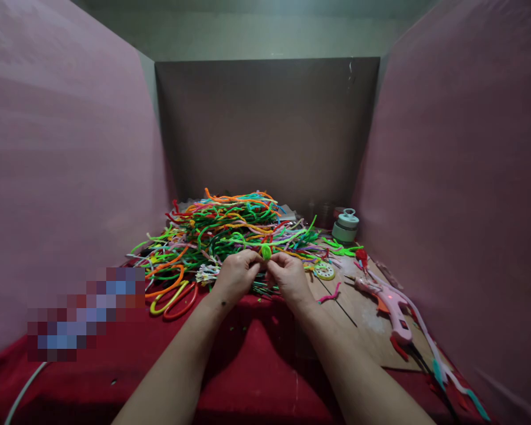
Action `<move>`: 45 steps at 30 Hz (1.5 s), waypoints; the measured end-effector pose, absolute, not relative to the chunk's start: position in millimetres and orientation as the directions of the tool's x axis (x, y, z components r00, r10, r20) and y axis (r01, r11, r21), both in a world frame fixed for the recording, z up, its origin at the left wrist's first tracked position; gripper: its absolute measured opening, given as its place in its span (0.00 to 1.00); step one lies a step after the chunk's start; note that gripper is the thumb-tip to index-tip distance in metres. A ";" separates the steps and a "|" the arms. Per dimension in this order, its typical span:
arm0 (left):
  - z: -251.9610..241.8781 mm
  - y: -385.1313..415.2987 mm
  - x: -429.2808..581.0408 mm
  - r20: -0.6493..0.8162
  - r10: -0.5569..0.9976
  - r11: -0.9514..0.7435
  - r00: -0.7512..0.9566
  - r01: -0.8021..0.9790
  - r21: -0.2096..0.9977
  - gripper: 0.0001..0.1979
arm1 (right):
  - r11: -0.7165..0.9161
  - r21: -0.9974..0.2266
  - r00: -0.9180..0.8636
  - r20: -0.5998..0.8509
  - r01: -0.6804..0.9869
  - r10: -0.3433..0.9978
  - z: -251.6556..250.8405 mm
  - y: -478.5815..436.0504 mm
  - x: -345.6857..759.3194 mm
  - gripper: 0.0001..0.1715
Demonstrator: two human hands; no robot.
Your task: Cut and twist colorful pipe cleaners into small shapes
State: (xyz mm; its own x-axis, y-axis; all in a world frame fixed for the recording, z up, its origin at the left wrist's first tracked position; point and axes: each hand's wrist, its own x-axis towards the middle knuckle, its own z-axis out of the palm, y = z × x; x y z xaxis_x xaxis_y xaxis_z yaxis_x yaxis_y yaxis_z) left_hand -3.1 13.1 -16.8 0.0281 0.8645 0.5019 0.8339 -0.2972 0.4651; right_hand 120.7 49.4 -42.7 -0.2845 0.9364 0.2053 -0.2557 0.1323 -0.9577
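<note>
Between my two hands is a small coil of bright green pipe cleaner [266, 252], its loop standing up above the fingertips. My left hand [239, 273] pinches it from the left, thumb and forefinger together. From the other side my right hand [288, 277] pinches it the same way. Just behind them rises a large heap of pipe cleaners [234, 227] in green, orange, red, pink and blue. A bundle of white-tipped stems [207, 273] lies left of my left hand. Fingers partly cover the coil's lower end.
Scissors with yellow and red handles [180, 300] lie on the red cloth [248, 378] at left. A pink glue gun [396, 310] rests on a wooden board [367, 342] at right, near a pale round disc [324, 271] and a lidded jar [346, 226]. Pink walls flank both sides.
</note>
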 end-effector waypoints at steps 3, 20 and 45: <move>-18.4 12.8 -1.6 0.531 0.845 -0.318 0.065 0.859 0.401 0.09 | 0.101 -0.951 -0.286 0.188 -0.294 0.940 -42.4 48.8 120.5 0.07; -21.4 14.0 2.0 0.596 0.801 -0.381 0.066 0.823 0.420 0.08 | 0.124 -0.919 -0.240 0.225 -0.375 0.944 -44.0 51.6 119.8 0.03; -13.5 17.9 -5.2 0.351 0.928 -0.268 -0.124 0.432 0.861 0.16 | 0.117 -0.952 -0.261 0.194 -0.284 0.946 -45.4 44.9 118.1 0.08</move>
